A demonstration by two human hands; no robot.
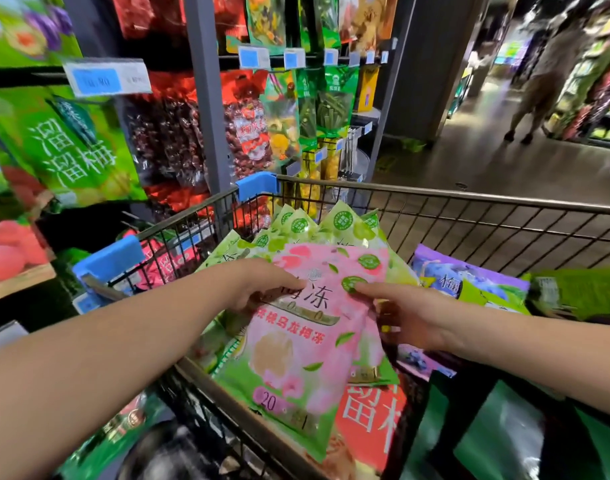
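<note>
Pink pouch (307,341) hangs over the cart (469,196), tilted w/ its bottom edge toward the camera, above a red bag (369,420) lying in the basket. Left hand (262,285) grips the upper left edge, fingers curled over the top. Right hand (410,320) pinches the upper right, thumb on the face, fingers hidden underneath. Both holds are at the top only — the slick film could slide out, and the pouch would drop crooked onto the red bag or catch the near rim. Behind it a fan of green pouches (331,226) seems to ride in the same grasp; if either hand loosens, the fan prob. spills sideways onto the purple bag (445,268). Further off, hanging packs (248,133) crowd the cart's left corner — a nudge fwd could snag them. A shopper (545,81) stands down the aisle, well apart.
</note>
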